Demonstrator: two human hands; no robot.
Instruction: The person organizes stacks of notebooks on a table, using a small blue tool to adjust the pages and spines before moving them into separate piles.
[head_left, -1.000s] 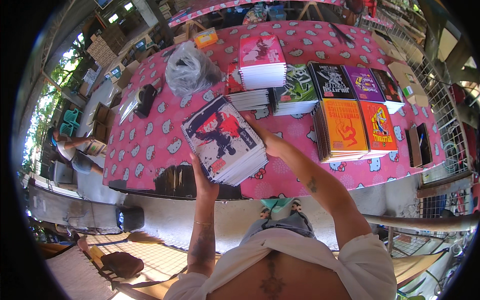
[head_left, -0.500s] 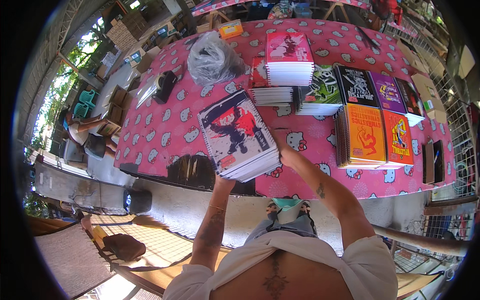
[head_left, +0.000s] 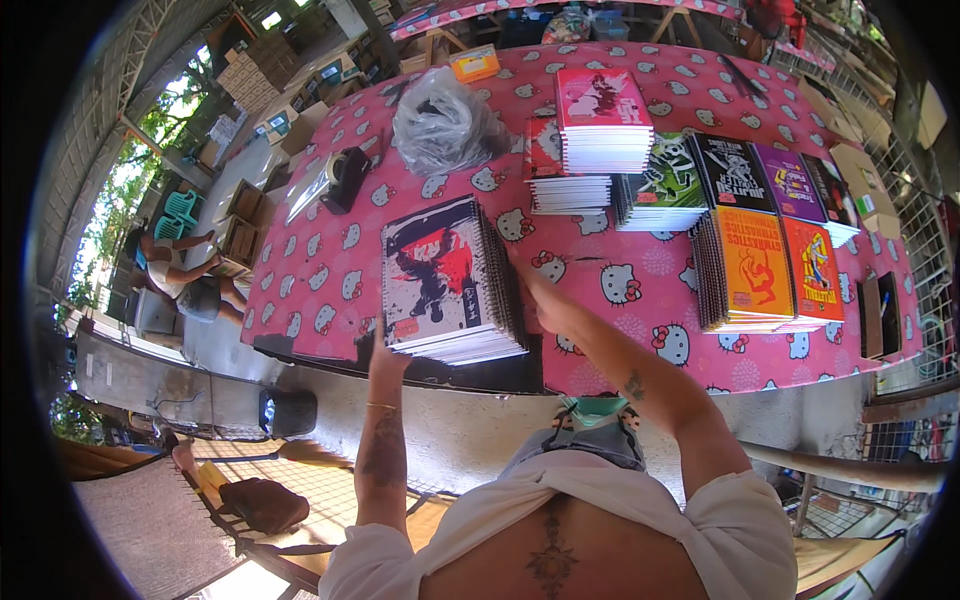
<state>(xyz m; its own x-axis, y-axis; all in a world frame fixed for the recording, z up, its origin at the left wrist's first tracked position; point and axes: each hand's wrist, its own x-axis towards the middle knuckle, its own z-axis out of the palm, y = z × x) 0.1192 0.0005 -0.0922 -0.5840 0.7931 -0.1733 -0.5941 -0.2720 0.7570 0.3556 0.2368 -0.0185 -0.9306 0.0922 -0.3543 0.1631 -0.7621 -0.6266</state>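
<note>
A thick stack of spiral notebooks (head_left: 437, 275) with white, black and red covers is at the near left part of the table. My left hand (head_left: 388, 350) grips its near left corner, the fingers mostly hidden by the stack. Against the spiral-bound right side presses my right hand (head_left: 536, 300), its fingertips partly out of sight. To the right stand more notebook stacks: pink (head_left: 603, 105), red (head_left: 545, 150), green (head_left: 662, 180), black (head_left: 728, 170), purple (head_left: 790, 185), orange (head_left: 750, 265) and red-orange with a yellow figure (head_left: 815, 265).
A pink patterned cloth (head_left: 600, 345) covers the table, torn at the near left edge. On it lie a crumpled clear plastic bag (head_left: 445, 125), a black tape dispenser (head_left: 345, 180), an orange box (head_left: 474, 64) and a dark open box (head_left: 880, 315). Another person (head_left: 185, 270) sits at far left.
Between both hands, the notebook stack has shifted left and turned from a slant to nearly square with the table edge. The view has swung slightly left.
</note>
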